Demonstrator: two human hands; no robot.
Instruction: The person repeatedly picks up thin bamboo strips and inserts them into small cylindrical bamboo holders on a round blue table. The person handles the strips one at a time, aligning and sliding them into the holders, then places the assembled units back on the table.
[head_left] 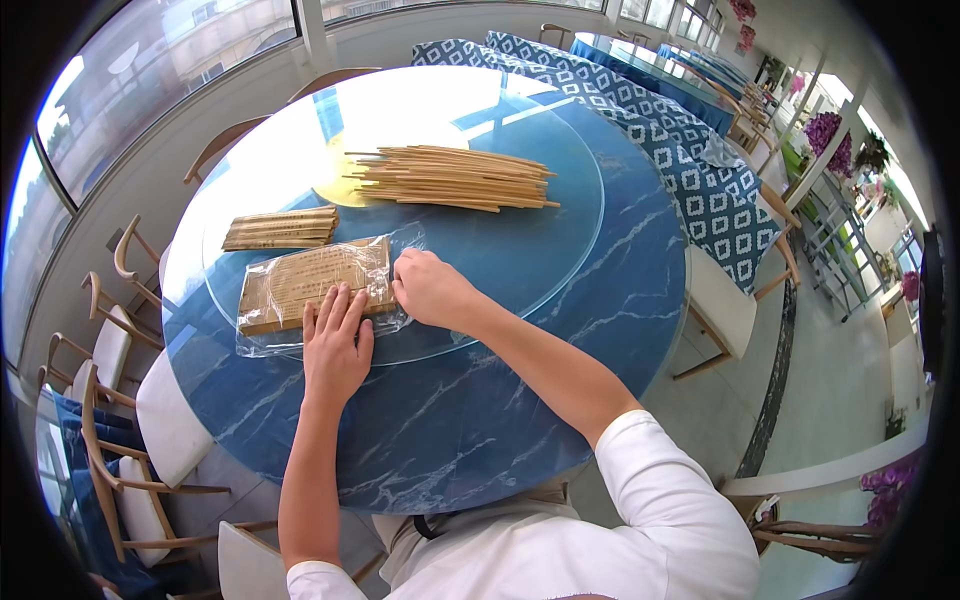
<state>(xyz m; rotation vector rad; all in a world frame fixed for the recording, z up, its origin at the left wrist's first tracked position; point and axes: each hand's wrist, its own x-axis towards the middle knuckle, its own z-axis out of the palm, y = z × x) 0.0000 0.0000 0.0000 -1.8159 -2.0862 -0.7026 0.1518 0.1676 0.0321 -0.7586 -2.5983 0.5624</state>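
Flatly, left hand (335,345) on clear packet (315,285), right hand (430,288) pinching its end.

Round blue marble-pattern table (480,440) with glass turntable (560,230). Wooden chairs with white cushions (150,420) at left and near. Curved windows (150,70) far left, bright daylight. Patterned blue tablecloths (700,170) far right, purple flowers (830,135), pale floor (830,370) right.
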